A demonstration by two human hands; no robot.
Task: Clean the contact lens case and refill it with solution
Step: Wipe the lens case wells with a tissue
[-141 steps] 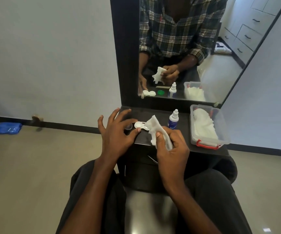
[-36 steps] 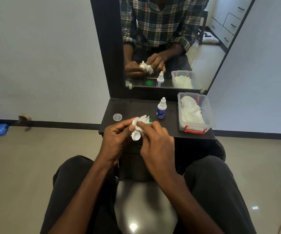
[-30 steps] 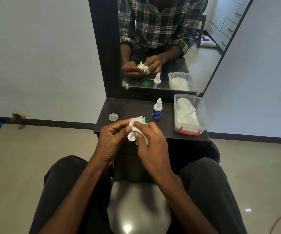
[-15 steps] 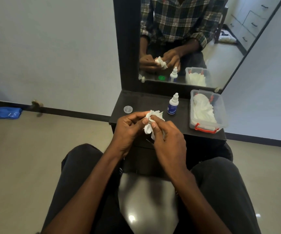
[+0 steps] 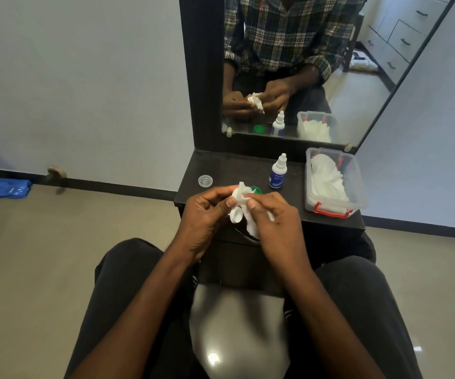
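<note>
Place: we are in a home dressing corner | Signs: our small dark table (image 5: 221, 166) under a tall wall mirror (image 5: 330, 64), tiled floor (image 5: 70, 242) | In reflection: we see white drawers (image 5: 401, 36), as in a bedroom

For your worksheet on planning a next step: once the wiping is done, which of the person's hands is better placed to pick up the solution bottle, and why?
Probably the right hand. The solution bottle stands on the shelf just beyond it, on its side. The left hand grips the lens case and would have to cross over; the right need only drop the tissue.
</note>
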